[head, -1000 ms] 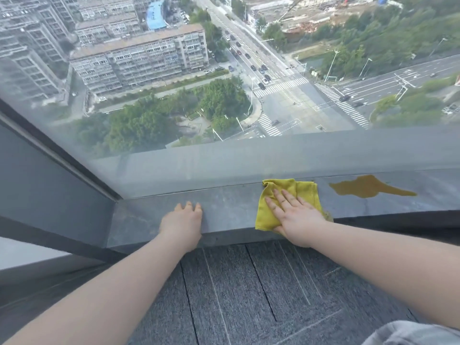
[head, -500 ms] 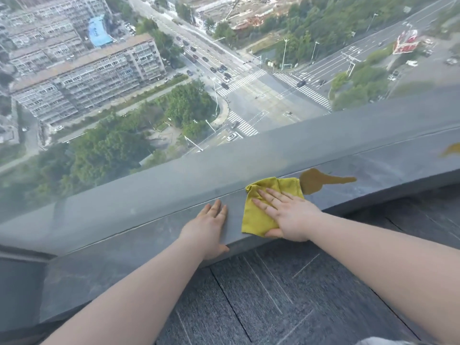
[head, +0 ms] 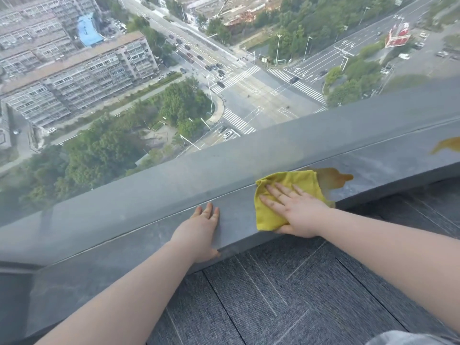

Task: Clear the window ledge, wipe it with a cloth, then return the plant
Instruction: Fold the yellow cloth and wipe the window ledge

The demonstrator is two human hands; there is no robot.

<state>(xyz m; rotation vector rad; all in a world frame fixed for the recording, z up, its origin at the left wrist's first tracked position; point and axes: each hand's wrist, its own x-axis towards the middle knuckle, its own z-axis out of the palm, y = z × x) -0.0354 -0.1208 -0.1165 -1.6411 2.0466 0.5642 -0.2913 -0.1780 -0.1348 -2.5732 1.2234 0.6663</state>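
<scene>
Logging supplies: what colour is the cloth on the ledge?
Yellow; the cloth shows clearly in the head view.

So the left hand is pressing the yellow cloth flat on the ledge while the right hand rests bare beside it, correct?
Not quite: the hands are swapped. The head view shows the right hand pressing the yellow cloth flat on the ledge, while the left hand rests bare beside it.
</scene>
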